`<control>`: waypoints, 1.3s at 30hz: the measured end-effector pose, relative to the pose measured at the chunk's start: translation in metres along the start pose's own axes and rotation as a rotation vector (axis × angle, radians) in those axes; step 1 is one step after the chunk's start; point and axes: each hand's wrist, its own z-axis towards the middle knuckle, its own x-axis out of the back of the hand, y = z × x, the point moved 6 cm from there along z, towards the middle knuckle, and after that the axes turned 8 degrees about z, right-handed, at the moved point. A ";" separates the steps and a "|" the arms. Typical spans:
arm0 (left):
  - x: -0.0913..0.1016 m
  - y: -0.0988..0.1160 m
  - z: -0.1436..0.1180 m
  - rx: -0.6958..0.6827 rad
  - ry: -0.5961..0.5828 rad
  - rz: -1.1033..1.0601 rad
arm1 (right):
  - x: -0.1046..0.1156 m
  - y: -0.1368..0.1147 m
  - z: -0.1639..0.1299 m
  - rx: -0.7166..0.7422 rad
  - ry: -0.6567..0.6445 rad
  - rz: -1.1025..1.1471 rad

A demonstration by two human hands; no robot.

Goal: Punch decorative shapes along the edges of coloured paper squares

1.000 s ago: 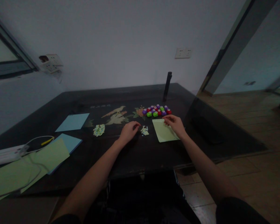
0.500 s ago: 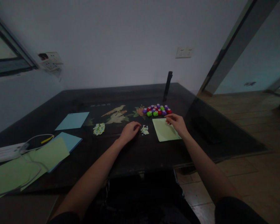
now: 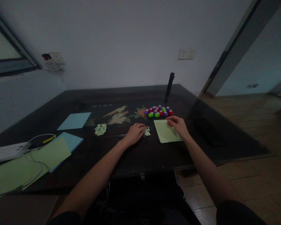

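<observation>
On the dark bench, centre front: left hand, palm down, fingers curled loosely over the near edge of a small heap of paper cut-outs and touching it; whether any piece is pinched cannot be told. Right hand, fingers bent, tips resting on the far right corner of a pale green sheet that lies flat just right of the heap; nothing is lifted.

Behind the sheet, just beyond the right hand: cluster of small punches, purple, red and green, set close together. Behind those: dark upright post.

Left of the left hand, near but apart: second heap of cut-outs. Farther left: blue sheet lying flat, alone. Near left corner: large green sheet overlapping another blue sheet, crossed by a grey cable; white power strip beside them. Bench top bears a pale bird-and-flower inlay.
</observation>
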 end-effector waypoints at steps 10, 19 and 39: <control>0.023 -0.032 0.002 0.382 0.163 -0.574 | -0.026 -0.004 -0.006 -0.053 -0.120 0.061; 0.014 -0.007 -0.015 0.407 0.166 -0.794 | -0.128 -0.044 -0.046 -0.018 -0.692 0.132; 0.006 0.042 -0.046 -0.002 -0.331 -0.890 | -0.136 -0.041 -0.107 0.150 -1.005 0.051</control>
